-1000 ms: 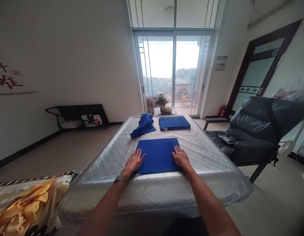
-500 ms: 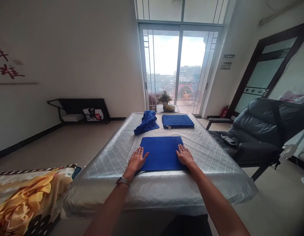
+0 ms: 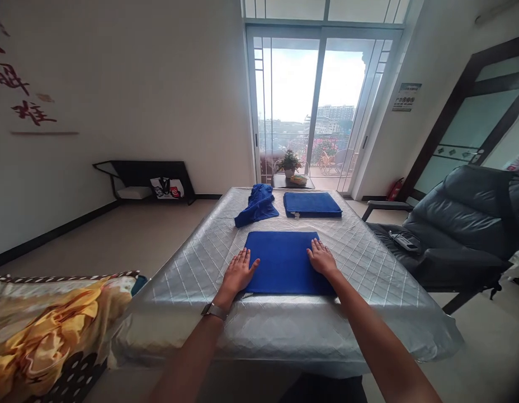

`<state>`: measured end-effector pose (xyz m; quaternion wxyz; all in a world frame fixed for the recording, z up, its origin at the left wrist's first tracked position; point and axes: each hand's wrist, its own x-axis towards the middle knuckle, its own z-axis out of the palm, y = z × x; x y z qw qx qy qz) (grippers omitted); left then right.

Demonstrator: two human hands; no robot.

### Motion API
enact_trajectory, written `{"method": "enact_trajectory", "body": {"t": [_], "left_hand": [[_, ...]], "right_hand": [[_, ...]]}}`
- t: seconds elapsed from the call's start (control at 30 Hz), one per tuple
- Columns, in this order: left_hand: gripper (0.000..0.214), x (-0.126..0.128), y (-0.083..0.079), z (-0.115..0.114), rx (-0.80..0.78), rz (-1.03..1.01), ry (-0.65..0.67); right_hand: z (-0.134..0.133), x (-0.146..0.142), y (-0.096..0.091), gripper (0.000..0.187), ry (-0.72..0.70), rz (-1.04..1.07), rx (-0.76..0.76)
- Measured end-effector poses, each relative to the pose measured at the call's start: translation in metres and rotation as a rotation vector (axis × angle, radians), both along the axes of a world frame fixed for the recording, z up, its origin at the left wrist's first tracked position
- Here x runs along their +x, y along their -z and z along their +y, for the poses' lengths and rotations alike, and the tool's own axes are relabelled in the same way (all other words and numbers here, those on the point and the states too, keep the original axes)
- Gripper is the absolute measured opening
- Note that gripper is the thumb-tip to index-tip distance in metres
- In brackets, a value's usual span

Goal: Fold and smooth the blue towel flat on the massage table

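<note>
A folded blue towel (image 3: 284, 262) lies flat near the front of a table covered with a silver quilted cloth (image 3: 368, 280). My left hand (image 3: 239, 272) rests flat at the towel's left edge with fingers spread, a watch on its wrist. On the towel's right edge my right hand (image 3: 322, 258) lies flat, fingers stretched out. Farther back a second folded blue towel (image 3: 312, 204) sits to the right, and a crumpled blue towel (image 3: 258, 204) lies to the left of it.
A black leather recliner (image 3: 461, 229) with a remote on its seat stands right of the table. A patterned yellow cushion (image 3: 50, 330) is at the lower left. A potted plant (image 3: 289, 162) stands before the glass balcony doors. A low black shelf (image 3: 146, 180) lines the left wall.
The view has shifted and tilted a little, so everything sits more to the right. Both hands stay flat at the edges of the front towel.
</note>
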<state>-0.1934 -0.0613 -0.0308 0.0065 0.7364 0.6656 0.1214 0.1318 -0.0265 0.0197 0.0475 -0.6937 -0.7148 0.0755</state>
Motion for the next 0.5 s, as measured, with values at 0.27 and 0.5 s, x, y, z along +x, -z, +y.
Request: {"method": "enact_trajectory", "body": {"t": [0.27, 0.5], "left_hand": [[0.090, -0.002, 0.000, 0.000, -0.015, 0.038, 0.003], [0.091, -0.007, -0.002, 0.004, -0.074, 0.066, 0.028]], "right_hand": [[0.003, 0.001, 0.014, 0.070, 0.000, 0.032, 0.008], [0.002, 0.000, 0.012, 0.069, 0.014, 0.064, 0.020]]}}
